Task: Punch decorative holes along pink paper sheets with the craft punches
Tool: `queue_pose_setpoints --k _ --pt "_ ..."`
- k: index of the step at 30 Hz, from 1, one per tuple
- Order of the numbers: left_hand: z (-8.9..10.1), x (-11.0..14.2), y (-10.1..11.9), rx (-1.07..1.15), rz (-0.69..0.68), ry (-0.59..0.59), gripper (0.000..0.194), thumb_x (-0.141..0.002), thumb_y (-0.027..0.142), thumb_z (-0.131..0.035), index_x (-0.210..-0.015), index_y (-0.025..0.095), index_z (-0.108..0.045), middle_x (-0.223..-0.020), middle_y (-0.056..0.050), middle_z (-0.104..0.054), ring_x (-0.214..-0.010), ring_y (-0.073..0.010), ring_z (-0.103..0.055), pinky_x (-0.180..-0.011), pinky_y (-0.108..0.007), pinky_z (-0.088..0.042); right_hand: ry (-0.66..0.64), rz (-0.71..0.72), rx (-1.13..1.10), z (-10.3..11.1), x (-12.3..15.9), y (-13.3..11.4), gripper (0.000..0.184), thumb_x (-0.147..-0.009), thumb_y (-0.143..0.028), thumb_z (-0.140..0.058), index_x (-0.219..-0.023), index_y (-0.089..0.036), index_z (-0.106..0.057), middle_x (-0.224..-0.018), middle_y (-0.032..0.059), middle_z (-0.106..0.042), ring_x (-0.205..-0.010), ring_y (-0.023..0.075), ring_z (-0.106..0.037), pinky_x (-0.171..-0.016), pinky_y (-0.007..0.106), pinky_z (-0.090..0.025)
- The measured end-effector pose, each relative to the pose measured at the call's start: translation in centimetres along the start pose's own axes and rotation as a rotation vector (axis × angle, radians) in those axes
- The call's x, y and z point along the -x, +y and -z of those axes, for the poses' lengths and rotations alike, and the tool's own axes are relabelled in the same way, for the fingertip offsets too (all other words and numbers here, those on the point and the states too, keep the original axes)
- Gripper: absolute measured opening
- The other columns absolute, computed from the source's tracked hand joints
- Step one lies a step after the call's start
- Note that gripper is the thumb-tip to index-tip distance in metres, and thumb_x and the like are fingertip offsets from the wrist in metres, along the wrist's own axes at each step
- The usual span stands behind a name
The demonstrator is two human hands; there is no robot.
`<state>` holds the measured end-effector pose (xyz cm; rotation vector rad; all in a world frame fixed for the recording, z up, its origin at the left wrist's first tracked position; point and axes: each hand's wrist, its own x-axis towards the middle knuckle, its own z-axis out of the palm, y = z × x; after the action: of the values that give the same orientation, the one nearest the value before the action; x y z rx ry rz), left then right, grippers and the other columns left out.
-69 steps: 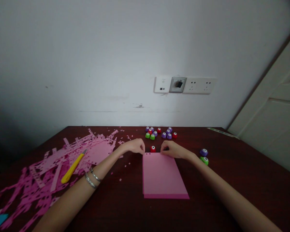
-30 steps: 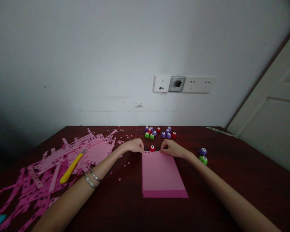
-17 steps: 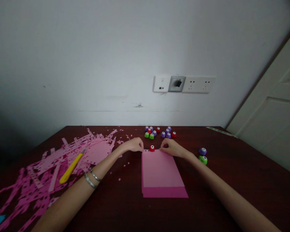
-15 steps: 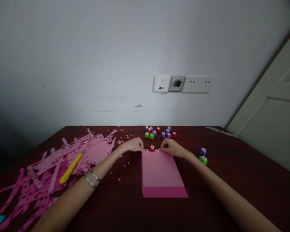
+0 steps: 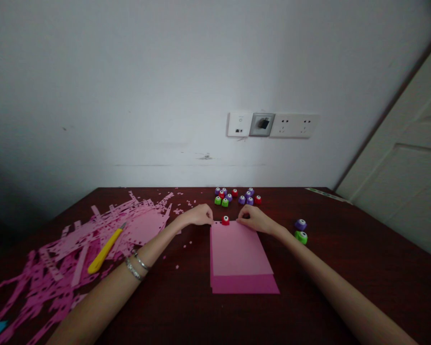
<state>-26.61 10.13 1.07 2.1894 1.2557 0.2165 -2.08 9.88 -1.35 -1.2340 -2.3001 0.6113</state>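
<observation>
1. Through my head camera, I have the pale pink sheet [image 5: 240,254] on the dark table [image 5: 345,273], over a darker pink sheet [image 5: 244,285] that shows along its near edge.
2. I see the left hand [image 5: 201,214] pinching the pale sheet's far left corner, thumb and fingers together.
3. I see the right hand [image 5: 256,219] pinching its far edge, nearer the right end.
4. Between the hands, at that far edge, I have a red punch [image 5: 225,221]; small dark holes show just left of it.
5. Beyond the sheet I make out more small punches, purple, red and green.
6. Right of it sit a purple punch [image 5: 300,224] and a green punch [image 5: 301,236].
7. Left of it, a yellow cutter [image 5: 104,254] lies on pink scraps [image 5: 81,254].
</observation>
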Motion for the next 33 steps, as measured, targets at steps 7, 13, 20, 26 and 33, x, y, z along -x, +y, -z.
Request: queue_pose_setpoints --k 7,13,20,26,33 --pt "-0.2 -0.2 -0.2 -0.004 -0.004 0.014 0.015 -0.063 0.024 -0.056 -0.065 0.014 -0.067 -0.063 -0.002 -0.064 -0.060 -0.0123 -0.053 -0.054 -0.021 -0.035 0.011 0.016 0.002 -0.2 0.0 0.3 0.014 -0.073 -0.021 -0.054 -0.067 -0.014 -0.064 -0.072 0.0047 -0.065 -0.065 0.0151 -0.057 -0.059 0.025 -0.041" --pt "-0.3 -0.3 -0.4 0.020 -0.011 0.004 0.015 -0.063 0.025 -0.055 -0.065 0.013 -0.066 -0.063 -0.002 -0.063 -0.059 -0.0120 -0.051 -0.054 -0.021 -0.034 0.016 0.024 -0.002 -0.2 0.0 0.3 0.013 -0.073 -0.021 -0.054 -0.066 -0.015 -0.064 -0.071 0.0045 -0.065 -0.064 0.0147 -0.056 -0.059 0.024 -0.041" --pt "-0.1 -0.1 -0.3 -0.033 -0.018 0.018 0.028 -0.069 0.038 -0.053 -0.056 0.014 -0.058 -0.052 0.002 -0.048 -0.051 -0.0095 -0.040 -0.049 -0.023 -0.026 0.003 0.006 -0.012 0.0 0.0 -0.1 0.013 -0.073 -0.020 -0.054 -0.066 -0.015 -0.064 -0.071 0.0043 -0.066 -0.066 0.0148 -0.056 -0.059 0.024 -0.041" --pt "0.5 0.1 -0.2 -0.102 0.029 0.128 0.042 -0.076 0.051 -0.045 -0.057 0.014 -0.053 -0.054 0.001 -0.048 -0.050 -0.0100 -0.040 -0.048 -0.024 -0.024 0.052 0.005 0.022 0.5 0.0 -0.6 0.018 -0.075 -0.028 -0.054 -0.065 -0.015 -0.063 -0.071 0.0045 -0.065 -0.067 0.0150 -0.055 -0.063 0.025 -0.041" --pt "1.7 -0.2 0.9 -0.032 0.027 0.290 0.041 -0.080 0.048 -0.047 -0.057 0.015 -0.055 -0.057 -0.001 -0.054 -0.053 -0.0100 -0.044 -0.051 -0.023 -0.029 -0.019 -0.188 -0.164 1.3 -0.7 -1.7 0.038 -0.077 -0.048 -0.053 -0.061 -0.014 -0.058 -0.055 0.0014 -0.056 -0.045 0.0088 -0.046 -0.043 0.021 -0.033"
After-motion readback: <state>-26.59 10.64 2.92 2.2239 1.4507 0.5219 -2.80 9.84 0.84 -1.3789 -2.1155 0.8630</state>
